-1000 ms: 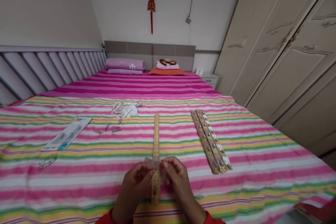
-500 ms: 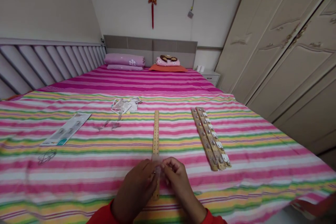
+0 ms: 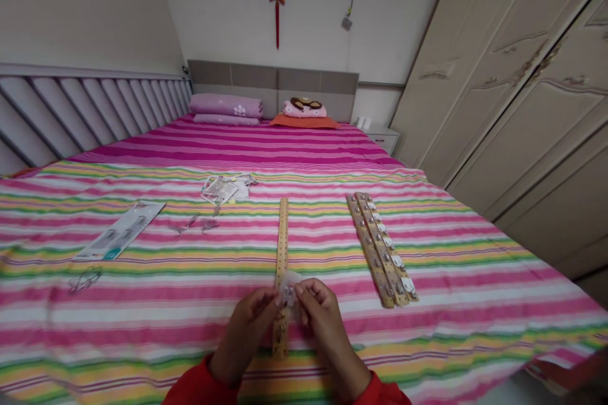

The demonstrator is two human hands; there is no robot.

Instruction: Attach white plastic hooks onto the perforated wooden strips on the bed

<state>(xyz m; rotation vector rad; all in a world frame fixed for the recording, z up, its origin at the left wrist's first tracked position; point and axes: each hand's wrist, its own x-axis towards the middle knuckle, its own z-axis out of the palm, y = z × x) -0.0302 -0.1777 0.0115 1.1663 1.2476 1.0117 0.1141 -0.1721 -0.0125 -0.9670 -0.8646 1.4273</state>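
Observation:
A narrow wooden strip with rows of holes (image 3: pixel 283 234) lies lengthwise in front of me, with a small metal piece (image 3: pixel 280 330) on its near part. Just over the strip, a small clear plastic packet (image 3: pixel 289 280) is pinched between my two hands. My left hand (image 3: pixel 250 323) is closed, its thumb and fingertips on the packet's left edge. From the other side, my right hand (image 3: pixel 322 311) grips it with thumb and forefinger. What the packet contains is too small to make out.
To the right lie wooden strips with metal fittings and white discs (image 3: pixel 382 247). On the left are a long flat package (image 3: pixel 121 231), a tangle of thin wire-like pieces (image 3: pixel 85 280), and a heap of clear and white packets (image 3: pixel 228 188). A striped sheet (image 3: pixel 190 316) covers the bed.
My left hand has turned and shifted back slightly, uncovering the metal piece on the strip. The clear packet now shows more fully between my fingers. My right hand is almost where it was.

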